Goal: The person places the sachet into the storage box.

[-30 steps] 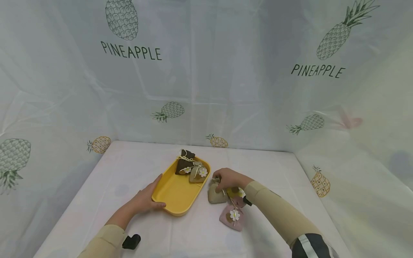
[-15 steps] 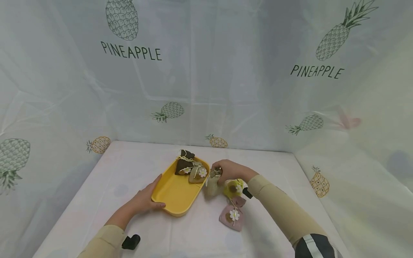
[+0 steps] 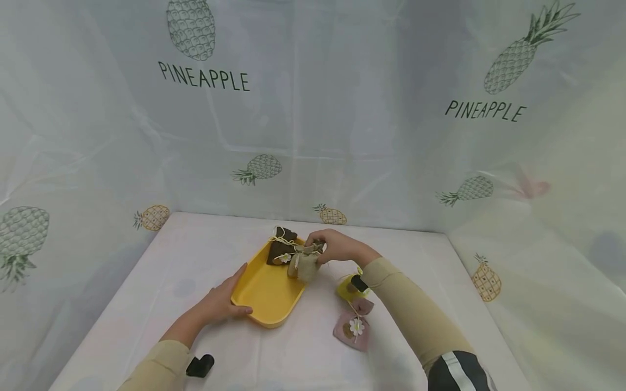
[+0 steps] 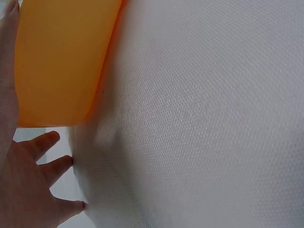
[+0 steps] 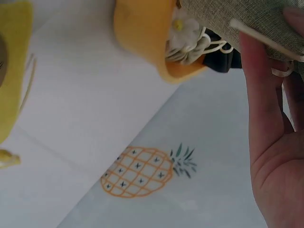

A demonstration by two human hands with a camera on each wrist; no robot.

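- Fingers of the left hand (image 3: pixel 217 301): straight and spread apart, resting against the yellow, rounded-oblong, plastic-looking tray (image 3: pixel 268 293) at 8 o'clock (dial centred on the tray, 12 toward the back wall). Fingers of the right hand (image 3: pixel 337 246): pinching the gathered neck of a greyish-beige woven drawstring bag (image 3: pixel 307 267) at 2 o'clock.
- Nearest bag: dusty-pink cloth drawstring bag (image 3: pixel 349 332) with white flower, lying on the white cloth-covered tabletop (image 3: pixel 293 358) at 4 o'clock, outside the tray. Left to do, by my reading.
- Next out: bright yellow cloth bag (image 3: pixel 345 290), just past 3 o'clock, also outside; partly hidden at the right wrist. Contact with the pink one: cannot tell.
- Held bag: over the tray's rim at 2 o'clock. Whether its base touches anything: not visible.
- Beneath it, inside: gathered beige bag with white flower (image 5: pixel 189 53), mostly hidden.
- Farthest bag: dark brown cloth bag (image 3: pixel 279 253), inside near 12 o'clock, tied top at the far rim.
- Tally (judged): two in, one crossing, two left; roughly midway.
- Room, near side: yellow floor shows from centre to 6 o'clock; judged ample for another bag. Left hand takes up the 8 o'clock edge.
- Room, right: a strip of tabletop separates tray wall from the two loose bags.
- Far end: crowded from 12 to 2. Beyond, more tabletop, then the pineapple-printed white sheet wall (image 3: pixel 391 179).
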